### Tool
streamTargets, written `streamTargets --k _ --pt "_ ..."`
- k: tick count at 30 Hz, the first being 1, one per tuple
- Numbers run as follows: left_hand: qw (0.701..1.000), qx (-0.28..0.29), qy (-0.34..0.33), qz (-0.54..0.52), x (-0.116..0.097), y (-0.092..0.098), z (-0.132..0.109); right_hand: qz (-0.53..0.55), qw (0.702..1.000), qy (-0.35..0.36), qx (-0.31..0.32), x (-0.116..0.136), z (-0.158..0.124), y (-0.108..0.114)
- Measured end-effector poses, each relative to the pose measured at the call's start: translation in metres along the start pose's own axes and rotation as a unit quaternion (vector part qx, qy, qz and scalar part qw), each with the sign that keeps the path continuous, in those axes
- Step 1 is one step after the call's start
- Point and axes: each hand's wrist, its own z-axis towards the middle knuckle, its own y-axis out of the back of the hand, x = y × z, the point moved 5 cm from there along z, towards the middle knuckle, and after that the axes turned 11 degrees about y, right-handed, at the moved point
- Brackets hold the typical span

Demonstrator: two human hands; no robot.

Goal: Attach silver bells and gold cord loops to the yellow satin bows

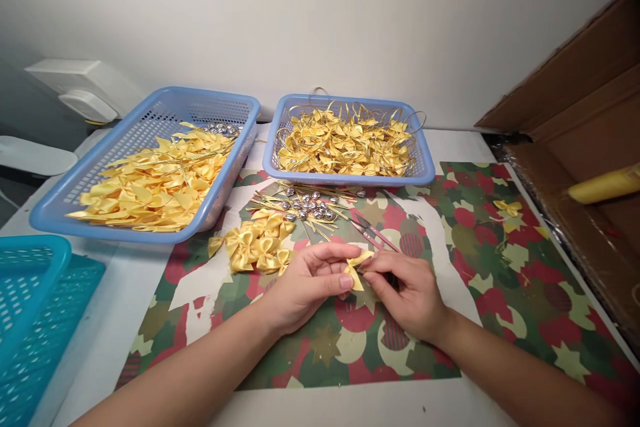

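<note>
Yellow bow point(354, 273): it is up in front of the person, between the two hands and over the sheet.
Left hand point(310, 277): thumb and fingers pinch the bow from its left side.
Right hand point(410, 290): fingers are curled in, with the thumb and pointing finger close together by the bow's right side; I cannot tell if they pinch it.
Small bow pile point(257, 243): shiny yellow bows lie on the sheet, just past the left hand.
Silver beads point(313, 203): they sit in a bunch with gold strings, behind the bow pile.
Scissors point(374, 237): they have pink handles and lie behind the right hand.
Left blue basket point(125, 236): it holds lots of yellow bows and some silver beads.
Right blue basket point(350, 179): it is full of yellow bows with gold loops.
Sheet point(325, 363): red, green and cream shapes cover it.
Teal basket point(63, 250): near left corner.
Brown box point(585, 90): far right.
</note>
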Motion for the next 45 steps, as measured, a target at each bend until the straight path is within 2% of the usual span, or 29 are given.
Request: streamTargets --k 36,45 --pt "1.000 0.018 -0.007 0.002 0.0001 -0.0011 -0.0002 0.003 1.000 0.021 -0.009 0.0003 -0.0009 0.0002" --pt "0.999 0.041 -0.023 0.007 -0.0011 -0.0028 0.0000 -0.008 1.000 0.028 -0.006 0.0028 -0.0005 0.0008"
